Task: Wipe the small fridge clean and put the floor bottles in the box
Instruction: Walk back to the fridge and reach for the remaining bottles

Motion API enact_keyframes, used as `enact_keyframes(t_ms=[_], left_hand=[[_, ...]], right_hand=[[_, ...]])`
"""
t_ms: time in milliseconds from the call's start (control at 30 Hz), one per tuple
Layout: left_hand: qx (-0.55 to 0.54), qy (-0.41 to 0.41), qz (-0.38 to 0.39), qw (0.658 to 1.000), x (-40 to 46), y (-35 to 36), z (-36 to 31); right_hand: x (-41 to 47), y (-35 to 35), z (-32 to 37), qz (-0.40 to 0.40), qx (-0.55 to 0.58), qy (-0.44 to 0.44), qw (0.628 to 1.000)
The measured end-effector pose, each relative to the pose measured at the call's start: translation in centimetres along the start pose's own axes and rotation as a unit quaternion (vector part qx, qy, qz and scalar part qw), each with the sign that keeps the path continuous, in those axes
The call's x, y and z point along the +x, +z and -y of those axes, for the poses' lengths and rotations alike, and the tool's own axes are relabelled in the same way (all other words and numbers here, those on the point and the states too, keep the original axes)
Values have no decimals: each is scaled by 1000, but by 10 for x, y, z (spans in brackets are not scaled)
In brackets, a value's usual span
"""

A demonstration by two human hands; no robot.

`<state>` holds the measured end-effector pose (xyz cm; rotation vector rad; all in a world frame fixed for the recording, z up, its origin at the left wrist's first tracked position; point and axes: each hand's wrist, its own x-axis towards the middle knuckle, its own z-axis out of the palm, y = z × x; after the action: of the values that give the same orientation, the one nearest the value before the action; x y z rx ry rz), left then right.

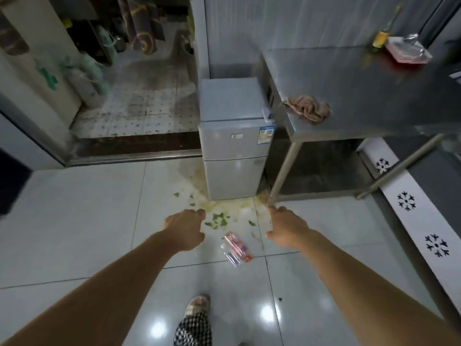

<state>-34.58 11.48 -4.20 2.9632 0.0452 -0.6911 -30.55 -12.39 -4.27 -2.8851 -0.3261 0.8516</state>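
A small grey two-door fridge [233, 148] stands on the tiled floor against the wall, left of a steel table [374, 96]. A crumpled brown cloth [308, 108] lies on the table's near left corner. Two plastic bottles lie side by side on the floor in front of the fridge: one with a red label [237, 245] and a clear one [230, 254]. My left hand [185, 227] and my right hand [287, 228] hover above the floor on either side of the bottles, fingers loosely curled, holding nothing. No box is in view.
Green leaf scraps [219, 219] and a yellowish stain [224, 203] spread over the tiles by the fridge's base. A red tray [406, 52] with a ladle sits at the table's far side. A doorway at the left opens onto a cluttered storeroom. My foot [198, 305] is below.
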Motion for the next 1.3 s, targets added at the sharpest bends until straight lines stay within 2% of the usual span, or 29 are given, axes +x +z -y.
enact_keyframes(t_ms=[167, 333, 533, 700, 1067, 1200, 1300], left_hand=[[47, 52, 49, 996, 72, 27, 19], [51, 86, 68, 993, 135, 63, 34], [56, 101, 114, 987, 188, 150, 41], [57, 103, 135, 984, 231, 240, 39], [4, 93, 121, 988, 344, 462, 47], [3, 101, 90, 991, 378, 517, 53], [-3, 132, 67, 989, 394, 546, 53]], right_hand=[[51, 39, 11, 46, 29, 68, 996], [99, 92, 22, 62, 68, 88, 992], [160, 177, 20, 88, 98, 104, 986], [221, 258, -8, 84, 138, 120, 980], [373, 474, -71, 37, 146, 130, 980], [422, 524, -84, -14, 145, 139, 979], [449, 550, -90, -22, 150, 130, 980]])
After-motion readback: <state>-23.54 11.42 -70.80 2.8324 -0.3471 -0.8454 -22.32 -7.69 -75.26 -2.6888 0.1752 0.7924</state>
